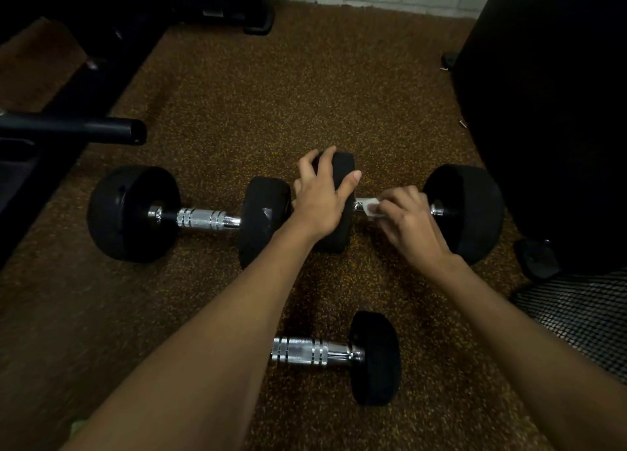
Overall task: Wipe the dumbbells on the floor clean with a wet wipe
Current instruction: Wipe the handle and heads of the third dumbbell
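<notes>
- The right hand [410,223] pinches a white wet wipe [371,209] against the chrome handle of the far right dumbbell [468,209]. The wipe shows at the fingertips, just beside that dumbbell's inner head.
- The left hand [322,202] clasps that inner black head from above, fingers and thumb curved round it.
- The far left dumbbell [200,218] lies end to end with it on the speckled floor [271,94].
- A third dumbbell [373,355] lies nearer, partly hidden under the left forearm.
</notes>
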### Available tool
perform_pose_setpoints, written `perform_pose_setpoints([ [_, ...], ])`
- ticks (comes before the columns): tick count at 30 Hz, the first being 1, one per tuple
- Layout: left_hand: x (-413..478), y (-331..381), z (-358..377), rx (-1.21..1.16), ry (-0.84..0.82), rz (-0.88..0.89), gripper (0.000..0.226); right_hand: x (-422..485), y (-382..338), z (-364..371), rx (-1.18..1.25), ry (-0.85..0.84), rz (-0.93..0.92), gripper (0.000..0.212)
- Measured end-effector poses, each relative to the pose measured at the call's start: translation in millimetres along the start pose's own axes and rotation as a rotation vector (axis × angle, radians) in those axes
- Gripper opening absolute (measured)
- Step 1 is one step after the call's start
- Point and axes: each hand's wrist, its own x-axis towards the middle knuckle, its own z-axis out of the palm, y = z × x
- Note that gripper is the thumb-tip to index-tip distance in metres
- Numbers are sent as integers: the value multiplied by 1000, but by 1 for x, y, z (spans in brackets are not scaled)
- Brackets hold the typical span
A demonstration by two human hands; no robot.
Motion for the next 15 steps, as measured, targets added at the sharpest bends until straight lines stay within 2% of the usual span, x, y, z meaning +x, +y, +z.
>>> perform_pose_setpoints([
  [3, 2, 0, -1, 3, 7, -4, 62, 5, -6, 2, 78, 50, 84, 18],
  [7, 4, 0, 0, 21, 5, -2, 62, 11, -20, 8, 74, -37, -13, 25],
  [10, 3, 0, 0, 19, 12, 6, 62, 2, -15, 16, 20, -64, -74, 26],
  [15, 2, 1, 0, 24, 11, 9, 62, -15, -3, 21, -126, -2, -74, 21],
])
